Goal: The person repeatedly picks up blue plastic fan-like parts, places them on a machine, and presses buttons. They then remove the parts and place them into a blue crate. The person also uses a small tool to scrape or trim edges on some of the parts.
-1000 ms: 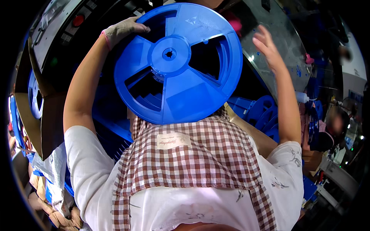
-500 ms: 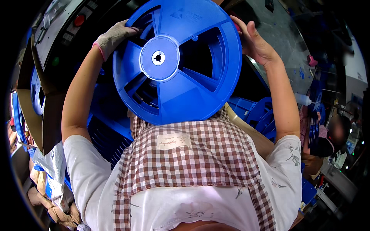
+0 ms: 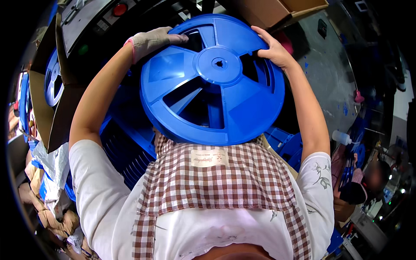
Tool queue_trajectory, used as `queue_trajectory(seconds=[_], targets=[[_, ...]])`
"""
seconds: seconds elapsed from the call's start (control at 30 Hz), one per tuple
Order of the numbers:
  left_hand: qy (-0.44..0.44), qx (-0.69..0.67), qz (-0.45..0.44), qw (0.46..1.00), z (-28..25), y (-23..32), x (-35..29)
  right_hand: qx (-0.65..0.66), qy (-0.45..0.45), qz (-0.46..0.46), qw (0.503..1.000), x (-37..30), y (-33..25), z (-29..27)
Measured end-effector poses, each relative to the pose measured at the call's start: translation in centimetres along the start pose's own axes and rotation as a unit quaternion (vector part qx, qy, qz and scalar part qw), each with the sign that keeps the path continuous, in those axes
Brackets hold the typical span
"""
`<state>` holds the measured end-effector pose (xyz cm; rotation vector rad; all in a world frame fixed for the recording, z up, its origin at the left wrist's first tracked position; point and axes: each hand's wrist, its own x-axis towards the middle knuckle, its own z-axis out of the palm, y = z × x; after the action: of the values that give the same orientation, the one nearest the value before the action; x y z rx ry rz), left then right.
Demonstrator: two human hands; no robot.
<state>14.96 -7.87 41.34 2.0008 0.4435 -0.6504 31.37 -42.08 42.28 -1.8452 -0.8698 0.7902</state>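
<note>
A large blue plastic reel (image 3: 255,104), with a round hub and wedge-shaped cutouts, is held in front of my checked apron. Its near rim comes up against the apron's upper edge. My left hand (image 3: 151,41), in a pale glove with a pink cuff, grips the far left rim, with the thumb over the edge by a cutout. At the far right rim is my bare right hand (image 3: 277,51). Its thumb reaches in toward a cutout and its fingers lie along the outer edge. The undersides of both grips are hidden behind the reel.
At far left, an upright cardboard box (image 3: 41,95) holds another blue reel (image 3: 53,78). Blue slotted racks (image 3: 125,151) stand below my left arm. A grey worktop (image 3: 325,69) lies to the right, with an open carton (image 3: 268,13) beyond. A person (image 3: 375,173) sits far right.
The reel has turned, shifted slightly right and tipped flatter. My right hand, earlier spread beside the rim, now closes over it. My left hand has moved right with the reel.
</note>
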Motion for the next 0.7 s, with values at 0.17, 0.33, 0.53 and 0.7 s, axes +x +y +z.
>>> queue_trajectory(seconds=[0.17,0.33,0.53,0.7], targets=[[0.11,-0.214,0.063,0.968,0.7,-1.3,-2.3,-0.059,-0.01,0.0,0.998,1.4,-1.6,1.1],[-0.014,-0.337,0.032,0.941,-0.8,0.0,-2.5,-0.077,-0.011,-0.003,0.997,-0.1,-3.8,0.2],[-0.004,-0.145,0.123,0.982,-2.3,1.8,-4.2,-0.126,0.046,-0.001,0.991,-1.6,-5.9,-0.8],[-0.003,-0.136,0.107,0.985,-2.1,4.8,-5.9,-0.229,0.04,-0.051,0.971,0.9,-7.6,-1.3]])
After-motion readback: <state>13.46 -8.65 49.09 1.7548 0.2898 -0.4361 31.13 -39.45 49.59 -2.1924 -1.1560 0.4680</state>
